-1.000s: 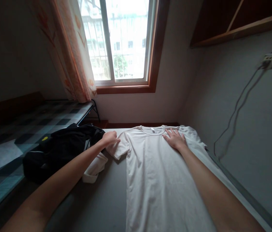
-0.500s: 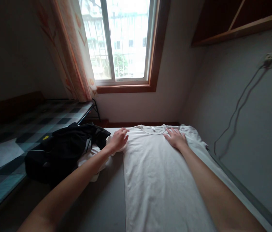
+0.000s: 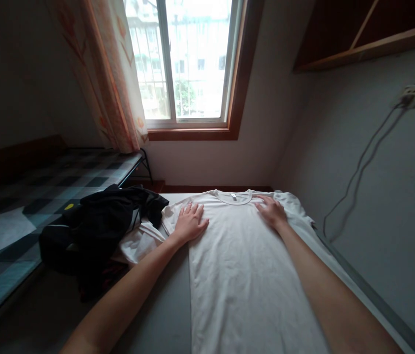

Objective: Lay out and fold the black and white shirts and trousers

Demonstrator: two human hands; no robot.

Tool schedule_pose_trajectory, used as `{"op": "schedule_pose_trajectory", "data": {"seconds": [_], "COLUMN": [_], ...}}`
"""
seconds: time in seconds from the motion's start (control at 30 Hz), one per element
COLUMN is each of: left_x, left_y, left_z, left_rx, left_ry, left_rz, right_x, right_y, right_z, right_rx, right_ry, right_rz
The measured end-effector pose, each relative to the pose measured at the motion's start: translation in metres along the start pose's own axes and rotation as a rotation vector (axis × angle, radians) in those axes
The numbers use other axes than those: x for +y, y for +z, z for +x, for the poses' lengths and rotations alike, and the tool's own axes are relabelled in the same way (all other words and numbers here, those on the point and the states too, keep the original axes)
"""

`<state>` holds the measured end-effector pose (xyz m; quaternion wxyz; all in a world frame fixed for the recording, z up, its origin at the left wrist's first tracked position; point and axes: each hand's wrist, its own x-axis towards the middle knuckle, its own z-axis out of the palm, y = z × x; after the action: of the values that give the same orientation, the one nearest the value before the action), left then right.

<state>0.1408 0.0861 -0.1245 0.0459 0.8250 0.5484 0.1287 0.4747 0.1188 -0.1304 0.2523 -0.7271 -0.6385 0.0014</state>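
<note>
A white T-shirt (image 3: pixel 240 265) lies spread out on the light grey table (image 3: pixel 166 305), its round collar and small label at the far end. My left hand (image 3: pixel 191 223) rests flat with fingers spread on the shirt's left shoulder, near the sleeve. Over by the right shoulder is my right hand (image 3: pixel 271 211), its fingers extended beside the collar and touching the cloth. Neither hand grips anything. The shirt's lower hem runs out of view at the bottom.
Left of the shirt is a heap of black clothing (image 3: pixel 96 226) with a white cloth (image 3: pixel 141 241) beside it. Further left stands a bed with a checked cover (image 3: pixel 93 169) and a paper sheet (image 3: pixel 1 231). A power cable (image 3: pixel 354 172) hangs down the right wall.
My left hand has come down from the sleeve edge and moved right onto the shirt's shoulder, flattening out. My right hand has shifted slightly, its fingers a little more bent.
</note>
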Motion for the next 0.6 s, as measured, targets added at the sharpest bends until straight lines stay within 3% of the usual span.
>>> {"op": "schedule_pose_trajectory", "data": {"seconds": [0.2,0.3,0.4,0.5,0.6], "left_x": [-0.001,-0.001,-0.001,-0.001,-0.002], "left_y": [0.001,0.001,0.000,0.000,0.001], "left_z": [0.001,0.001,0.000,0.000,-0.001], "left_rx": [-0.010,-0.005,-0.006,-0.006,-0.004], "left_ry": [0.010,0.019,0.022,0.028,0.034], "left_rz": [0.015,0.024,0.042,0.055,0.061], "right_x": [0.008,0.022,0.042,0.064,0.084], "right_y": [-0.015,-0.036,-0.062,-0.082,-0.086], "right_z": [0.000,0.000,-0.004,-0.013,-0.024], "right_rx": [-0.065,0.052,0.202,0.307,0.186], "right_ry": [0.048,0.111,0.154,0.317,0.483], "right_rz": [0.513,0.669,0.538,0.248,0.038]}}
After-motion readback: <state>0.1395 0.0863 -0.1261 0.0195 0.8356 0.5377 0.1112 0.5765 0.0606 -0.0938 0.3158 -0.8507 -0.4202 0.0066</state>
